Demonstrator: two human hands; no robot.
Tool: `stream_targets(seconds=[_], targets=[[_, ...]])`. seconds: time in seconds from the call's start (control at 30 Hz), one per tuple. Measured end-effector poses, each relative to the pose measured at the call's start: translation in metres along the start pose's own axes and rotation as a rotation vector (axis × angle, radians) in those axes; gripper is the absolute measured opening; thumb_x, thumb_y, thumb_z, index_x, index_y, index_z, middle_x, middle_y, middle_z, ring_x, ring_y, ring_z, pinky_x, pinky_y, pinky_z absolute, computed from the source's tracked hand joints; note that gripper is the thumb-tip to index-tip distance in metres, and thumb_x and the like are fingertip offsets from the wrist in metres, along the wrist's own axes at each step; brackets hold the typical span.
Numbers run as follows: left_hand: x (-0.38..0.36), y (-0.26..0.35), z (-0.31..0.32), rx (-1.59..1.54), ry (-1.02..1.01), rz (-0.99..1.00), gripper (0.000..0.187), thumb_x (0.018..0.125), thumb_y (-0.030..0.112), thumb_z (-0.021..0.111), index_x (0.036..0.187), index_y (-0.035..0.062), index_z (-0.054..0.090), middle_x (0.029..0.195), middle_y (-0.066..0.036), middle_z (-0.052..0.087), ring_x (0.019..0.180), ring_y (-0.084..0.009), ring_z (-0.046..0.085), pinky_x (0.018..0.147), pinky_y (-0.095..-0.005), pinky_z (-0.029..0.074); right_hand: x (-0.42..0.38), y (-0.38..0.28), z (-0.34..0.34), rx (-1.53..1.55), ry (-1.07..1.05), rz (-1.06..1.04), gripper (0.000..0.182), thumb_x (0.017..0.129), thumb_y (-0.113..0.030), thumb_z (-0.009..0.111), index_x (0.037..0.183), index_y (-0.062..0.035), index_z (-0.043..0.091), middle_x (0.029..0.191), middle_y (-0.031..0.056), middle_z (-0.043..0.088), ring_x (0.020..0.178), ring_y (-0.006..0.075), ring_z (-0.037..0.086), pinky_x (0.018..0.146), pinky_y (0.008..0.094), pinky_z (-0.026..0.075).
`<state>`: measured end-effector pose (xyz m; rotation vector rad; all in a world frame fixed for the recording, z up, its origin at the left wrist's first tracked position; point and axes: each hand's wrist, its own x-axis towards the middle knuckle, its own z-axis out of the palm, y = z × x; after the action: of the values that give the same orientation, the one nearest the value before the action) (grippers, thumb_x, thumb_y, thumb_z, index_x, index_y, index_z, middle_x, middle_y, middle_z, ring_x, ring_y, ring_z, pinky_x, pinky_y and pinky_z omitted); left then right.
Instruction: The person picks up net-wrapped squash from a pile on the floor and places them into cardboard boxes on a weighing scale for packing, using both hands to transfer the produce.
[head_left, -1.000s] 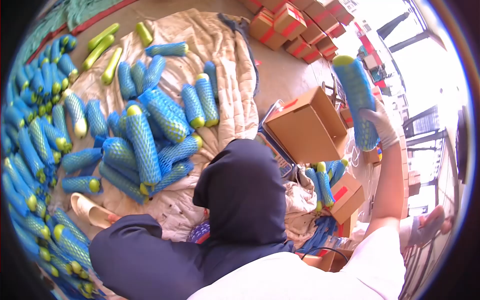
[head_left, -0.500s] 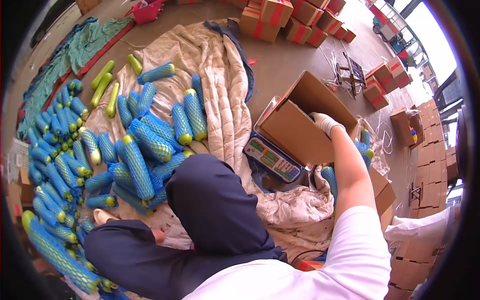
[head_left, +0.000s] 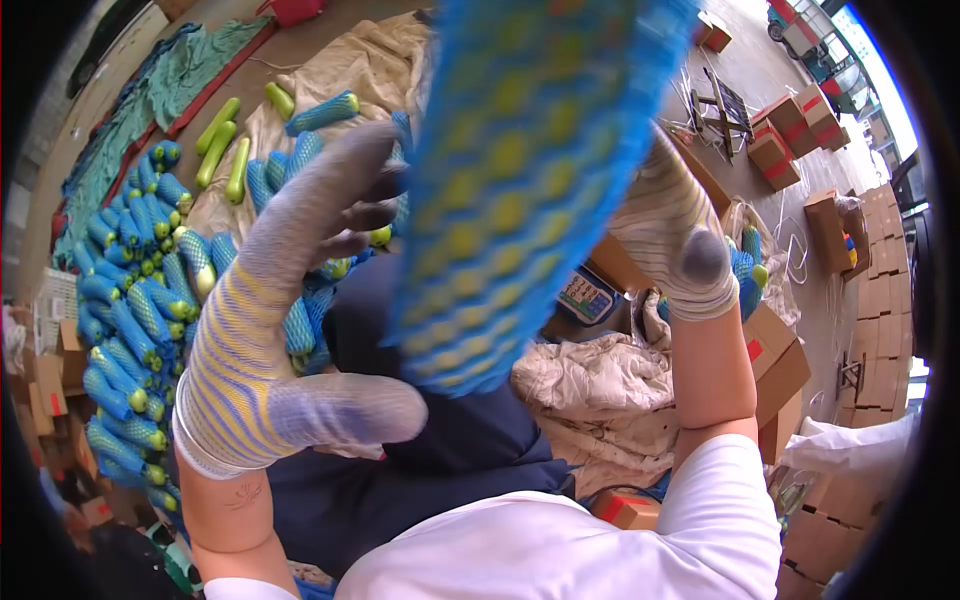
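A long green vegetable in blue foam netting (head_left: 520, 190) fills the upper middle, close to the camera and blurred. My left hand (head_left: 300, 300), in a striped glove with grey fingers, is beside its left side, thumb and fingers spread apart. At its right side is my right hand (head_left: 680, 220), also gloved; its fingers are mostly hidden behind the vegetable. Below, the scale (head_left: 585, 297) shows partly, with the open cardboard box (head_left: 618, 262) on it largely covered.
Many netted vegetables (head_left: 130, 320) lie piled at the left, near bare green ones (head_left: 215, 150). A crumpled quilt (head_left: 590, 380) lies below the scale. Stacked cartons (head_left: 870, 310) stand at the far right, and a small stool (head_left: 720, 110) stands upper right.
My left hand has come into view at the left. A netted vegetable has appeared close to the camera. My right hand has moved from the box up to the vegetable's right side.
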<state>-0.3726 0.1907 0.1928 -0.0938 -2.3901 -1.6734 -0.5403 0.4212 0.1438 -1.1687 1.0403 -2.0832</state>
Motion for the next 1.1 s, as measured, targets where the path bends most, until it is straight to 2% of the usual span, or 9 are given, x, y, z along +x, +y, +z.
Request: stream_targets(seconds=[0.03,0.27,0.43,0.5,0.57,0.83,0.9,0.97,1.1], targets=[[0.009,-0.003,-0.001,0.112,-0.143,0.203,0.113,0.057,0.067,0.075,0.141,0.0027,0.036,0.132,-0.013,0.051,0.116,-0.0240,0.053,0.100,-0.0374,0.038,-0.014,0.000,-0.012,0.382,0.173,0.085,0.084,0.074,-0.052,0.071,0.134,0.0012,0.042,0.131,0.0183,0.050,0.120,0.0274,0.050,0.104,0.0465,0.041],[-0.054,-0.051,-0.056,0.079,0.246,-0.179,0.069,0.084,0.035,0.067,0.138,0.0001,0.041,0.129,-0.013,0.052,0.116,-0.0214,0.052,0.100,-0.0341,0.039,-0.072,-0.093,-0.133,-0.229,0.703,0.411,0.068,0.074,-0.045,0.072,0.122,-0.0018,0.050,0.100,0.0144,0.063,0.090,0.0258,0.065,0.073,0.0376,0.058],[-0.121,-0.076,-0.099,-0.006,0.403,-0.344,0.062,0.090,0.034,0.058,0.138,-0.0005,0.039,0.131,-0.014,0.050,0.113,-0.0193,0.054,0.098,-0.0325,0.040,-0.042,-0.084,-0.181,-1.483,0.361,1.155,0.066,0.063,-0.036,0.077,0.115,-0.0014,0.056,0.096,0.0155,0.066,0.081,0.0276,0.065,0.075,0.0356,0.053],[-0.140,-0.072,-0.111,0.044,0.501,-0.328,0.059,0.093,0.033,0.054,0.139,-0.0005,0.038,0.132,-0.013,0.049,0.113,-0.0193,0.053,0.099,-0.0324,0.040,-0.026,-0.052,-0.208,-1.951,0.008,1.383,0.077,0.059,-0.044,0.077,0.118,0.0007,0.056,0.107,0.0216,0.064,0.099,0.0339,0.062,0.090,0.0377,0.047],[-0.159,-0.066,-0.122,0.085,0.566,-0.345,0.057,0.094,0.033,0.050,0.139,-0.0001,0.037,0.133,-0.012,0.048,0.116,-0.0208,0.052,0.103,-0.0343,0.037,-0.019,-0.023,-0.218,-1.926,-0.034,1.467,0.082,0.058,-0.048,0.076,0.121,-0.0002,0.055,0.114,0.0226,0.062,0.108,0.0347,0.059,0.093,0.0387,0.046],[-0.255,-0.055,-0.153,0.225,0.949,-0.511,0.059,0.094,0.037,0.053,0.138,0.0001,0.039,0.131,-0.016,0.049,0.114,-0.0225,0.054,0.100,-0.0350,0.040,-0.052,0.033,-0.305,-2.068,0.078,0.847,0.062,0.075,-0.016,0.067,0.132,-0.0022,0.046,0.124,0.0225,0.055,0.116,0.0357,0.052,0.099,0.0399,0.042],[-0.264,-0.056,-0.149,0.210,1.044,-0.488,0.055,0.094,0.032,0.055,0.136,-0.0009,0.042,0.127,-0.015,0.052,0.110,-0.0211,0.056,0.096,-0.0330,0.043,-0.024,0.018,-0.315,-1.750,0.208,0.682,0.041,0.085,-0.006,0.060,0.124,0.0002,0.053,0.112,0.0155,0.062,0.099,0.0227,0.059,0.090,0.0311,0.046],[-0.274,-0.066,-0.152,0.149,1.094,-0.464,0.051,0.093,0.030,0.057,0.133,0.0007,0.046,0.124,-0.014,0.055,0.106,-0.0193,0.058,0.093,-0.0312,0.045,0.004,0.023,-0.303,-1.117,0.481,0.394,0.032,0.091,-0.004,0.053,0.122,-0.0015,0.056,0.109,0.0092,0.062,0.096,0.0183,0.058,0.087,0.0292,0.047],[-0.262,-0.082,-0.151,0.115,1.085,-0.420,0.046,0.093,0.027,0.058,0.131,0.0029,0.049,0.120,-0.010,0.057,0.103,-0.0155,0.058,0.092,-0.0288,0.044,0.069,0.039,-0.158,-1.164,0.167,0.216,0.032,0.091,0.000,0.050,0.122,-0.0012,0.057,0.111,0.0065,0.061,0.100,0.0146,0.057,0.092,0.0263,0.044]])
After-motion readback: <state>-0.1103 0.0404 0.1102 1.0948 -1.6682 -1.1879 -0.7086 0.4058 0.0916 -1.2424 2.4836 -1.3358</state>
